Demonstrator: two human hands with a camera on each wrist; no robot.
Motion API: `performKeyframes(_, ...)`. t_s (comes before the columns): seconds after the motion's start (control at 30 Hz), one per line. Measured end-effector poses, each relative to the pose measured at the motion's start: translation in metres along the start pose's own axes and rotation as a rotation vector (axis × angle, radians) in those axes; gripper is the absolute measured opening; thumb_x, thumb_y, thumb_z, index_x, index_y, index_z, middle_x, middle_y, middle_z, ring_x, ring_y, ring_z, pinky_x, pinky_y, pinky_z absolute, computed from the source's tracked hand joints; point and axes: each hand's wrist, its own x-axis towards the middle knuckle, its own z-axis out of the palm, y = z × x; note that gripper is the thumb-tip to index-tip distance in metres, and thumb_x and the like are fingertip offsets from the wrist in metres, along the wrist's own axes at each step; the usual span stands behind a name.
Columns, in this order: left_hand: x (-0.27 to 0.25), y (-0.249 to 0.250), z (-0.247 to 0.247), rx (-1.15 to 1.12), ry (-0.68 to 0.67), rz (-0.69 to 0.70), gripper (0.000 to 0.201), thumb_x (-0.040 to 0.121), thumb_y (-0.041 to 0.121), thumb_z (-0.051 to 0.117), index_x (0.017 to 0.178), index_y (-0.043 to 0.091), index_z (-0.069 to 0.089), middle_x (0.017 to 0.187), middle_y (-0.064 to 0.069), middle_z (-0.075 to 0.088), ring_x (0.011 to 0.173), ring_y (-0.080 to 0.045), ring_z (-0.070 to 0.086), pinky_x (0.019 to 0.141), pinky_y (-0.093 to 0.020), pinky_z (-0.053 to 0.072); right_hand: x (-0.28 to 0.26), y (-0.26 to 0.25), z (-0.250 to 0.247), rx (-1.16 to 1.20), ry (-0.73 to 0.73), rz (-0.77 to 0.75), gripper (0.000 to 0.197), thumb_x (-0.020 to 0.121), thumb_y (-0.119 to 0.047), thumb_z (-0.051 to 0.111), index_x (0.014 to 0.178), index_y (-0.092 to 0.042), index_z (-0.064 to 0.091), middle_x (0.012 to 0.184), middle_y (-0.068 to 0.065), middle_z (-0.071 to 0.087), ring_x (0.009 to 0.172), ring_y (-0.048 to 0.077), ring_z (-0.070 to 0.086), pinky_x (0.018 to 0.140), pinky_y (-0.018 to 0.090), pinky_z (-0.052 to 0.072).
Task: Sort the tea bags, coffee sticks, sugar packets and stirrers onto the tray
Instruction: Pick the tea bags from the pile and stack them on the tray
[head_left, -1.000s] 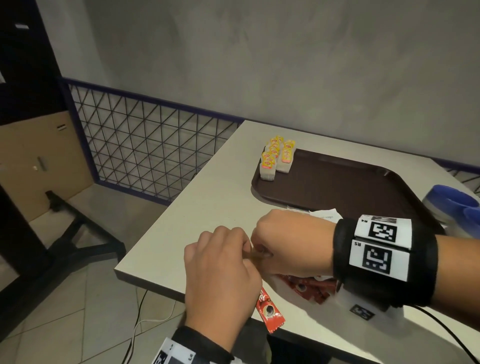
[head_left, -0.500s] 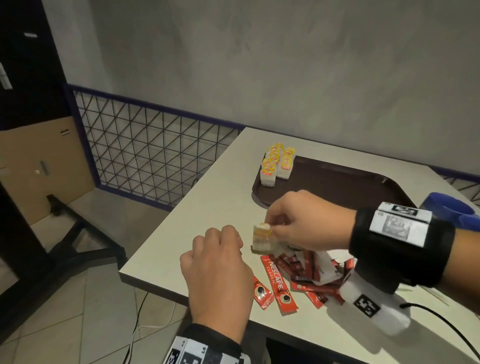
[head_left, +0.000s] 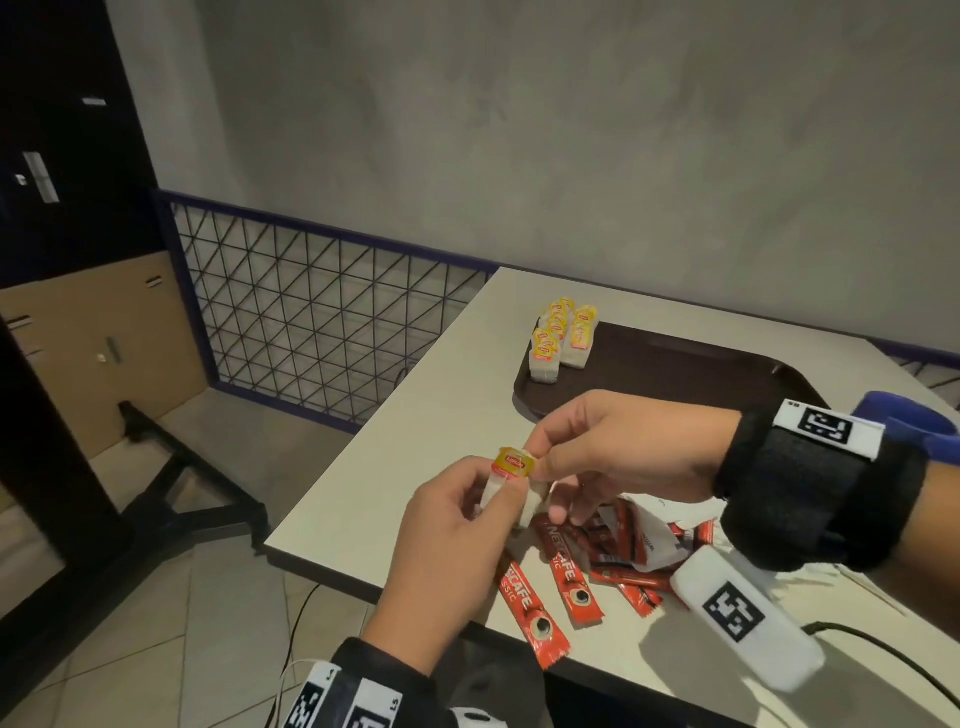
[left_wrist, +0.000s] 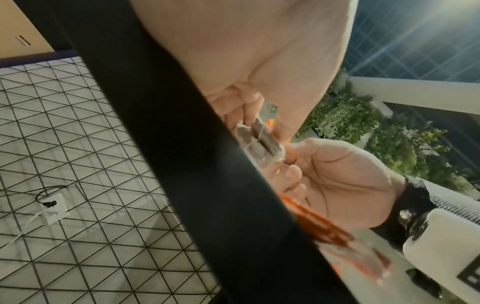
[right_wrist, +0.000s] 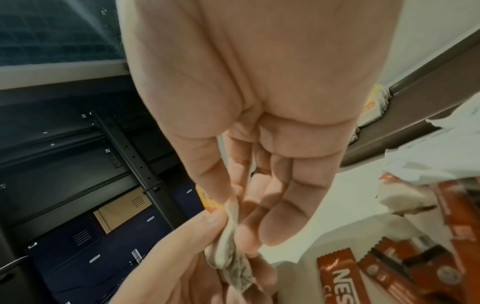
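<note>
Tea bag (head_left: 511, 480): white pouch, yellow-red tag on top, crumpled; held in air above near table (head_left: 431, 415) edge; brown tray (head_left: 675, 374) beyond, tea bags (head_left: 558, 338) stacked at its left corner; red coffee sticks (head_left: 566, 571) scattered beneath hands; left hand (head_left: 447, 561) pinches pouch from below; right hand (head_left: 618, 457) pinches tag end, other fingers loosely extended.

Grey plaster wall (head_left: 571, 130), blue-framed wire-mesh railing (head_left: 311, 322), tiled floor (head_left: 156, 649), and pale table (head_left: 441, 415).

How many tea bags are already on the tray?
About 5, hard to separate: a row of roughly four tea bags along the tray's far-left edge, one beside it. Overlap may hide more.
</note>
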Motion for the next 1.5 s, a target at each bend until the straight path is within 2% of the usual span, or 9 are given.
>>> performKeyframes(0.1, 0.001, -0.001, -0.004, -0.047, 0.023, -0.013, 0.011, 0.099, 0.026, 0.066, 0.094, 0.023, 0.075, 0.083, 0.005, 0.076, 0.078, -0.011, 0.073, 0.073, -0.035, 0.063, 0.002, -0.003, 0.002, -0.061, 0.02, -0.014, 0.021, 0.095, -0.002, 0.064, 0.116, 0.0, 0.069, 0.111, 0.025, 0.071, 0.083, 0.026, 0.071, 0.076, 0.033, 0.06)
performKeyframes(0.27, 0.005, -0.004, -0.005, -0.065, 0.066, -0.054, 0.014, 0.1, 0.027, 0.064, 0.09, 0.022, 0.072, 0.079, 0.001, 0.074, 0.075, -0.021, 0.075, 0.073, -0.05, 0.064, 0.01, 0.0, 0.008, -0.235, 0.201, -0.122, 0.039, 0.083, -0.041, 0.078, 0.115, -0.022, 0.066, 0.1, 0.007, 0.075, 0.077, 0.022, 0.074, 0.066, 0.034, 0.061)
performKeyframes(0.43, 0.005, -0.005, -0.003, -0.034, 0.043, -0.033, 0.014, 0.099, 0.032, 0.064, 0.09, 0.024, 0.071, 0.076, -0.003, 0.072, 0.07, -0.025, 0.073, 0.068, -0.047, 0.063, 0.021, 0.005, 0.009, -0.447, 0.363, -0.314, 0.017, 0.088, -0.037, 0.076, 0.097, -0.022, 0.076, 0.085, -0.004, 0.075, 0.07, 0.014, 0.07, 0.058, 0.02, 0.055)
performKeyframes(0.57, 0.007, -0.006, -0.006, -0.097, 0.026, -0.087, 0.015, 0.102, 0.03, 0.06, 0.096, 0.023, 0.072, 0.079, 0.001, 0.074, 0.062, -0.016, 0.071, 0.062, -0.029, 0.06, 0.027, 0.006, 0.009, -0.479, 0.414, -0.303, 0.015, 0.09, -0.033, 0.074, 0.099, -0.022, 0.077, 0.079, -0.01, 0.074, 0.069, 0.008, 0.071, 0.06, 0.015, 0.054)
performKeyframes(0.73, 0.011, -0.011, -0.005, -0.126, 0.071, -0.115, 0.019, 0.104, 0.031, 0.057, 0.098, 0.022, 0.073, 0.084, -0.001, 0.074, 0.066, -0.024, 0.072, 0.062, -0.031, 0.061, 0.029, 0.008, 0.009, -0.521, 0.453, -0.353, 0.017, 0.089, -0.031, 0.076, 0.105, -0.025, 0.075, 0.087, -0.012, 0.074, 0.077, 0.004, 0.07, 0.072, 0.025, 0.061)
performKeyframes(0.87, 0.012, -0.013, -0.004, -0.154, 0.101, -0.122, 0.02, 0.104, 0.03, 0.056, 0.099, 0.019, 0.073, 0.084, 0.005, 0.074, 0.07, -0.025, 0.073, 0.058, -0.028, 0.059, 0.025, 0.007, 0.007, -0.459, 0.451, -0.374, 0.014, 0.089, -0.029, 0.076, 0.101, -0.022, 0.076, 0.083, -0.008, 0.074, 0.073, 0.008, 0.071, 0.068, 0.025, 0.06)
performKeyframes(1.03, 0.011, -0.013, -0.004, -0.149, 0.105, -0.088, 0.021, 0.103, 0.029, 0.057, 0.096, 0.019, 0.074, 0.08, 0.002, 0.073, 0.074, -0.026, 0.073, 0.062, -0.032, 0.061, 0.026, 0.015, 0.011, -0.393, 0.413, -0.361, 0.023, 0.085, -0.034, 0.079, 0.106, -0.025, 0.076, 0.095, -0.007, 0.076, 0.085, 0.014, 0.071, 0.077, 0.037, 0.062)
performKeyframes(1.33, 0.009, -0.011, -0.007, -0.196, 0.075, -0.113, 0.022, 0.105, 0.019, 0.054, 0.099, 0.019, 0.076, 0.088, 0.004, 0.076, 0.079, -0.023, 0.075, 0.067, -0.038, 0.063, 0.026, 0.012, 0.01, -0.208, 0.436, -0.311, 0.011, 0.09, -0.015, 0.075, 0.101, -0.014, 0.077, 0.09, 0.002, 0.077, 0.081, 0.022, 0.073, 0.069, 0.027, 0.062)
performKeyframes(1.5, 0.009, -0.01, -0.005, -0.178, 0.105, -0.102, 0.019, 0.103, 0.024, 0.058, 0.099, 0.016, 0.076, 0.086, 0.003, 0.077, 0.081, -0.02, 0.077, 0.07, -0.038, 0.065, 0.01, 0.003, -0.003, -0.282, 0.414, -0.308, 0.013, 0.088, -0.02, 0.077, 0.101, -0.017, 0.077, 0.092, 0.003, 0.078, 0.086, 0.025, 0.073, 0.072, 0.034, 0.062)
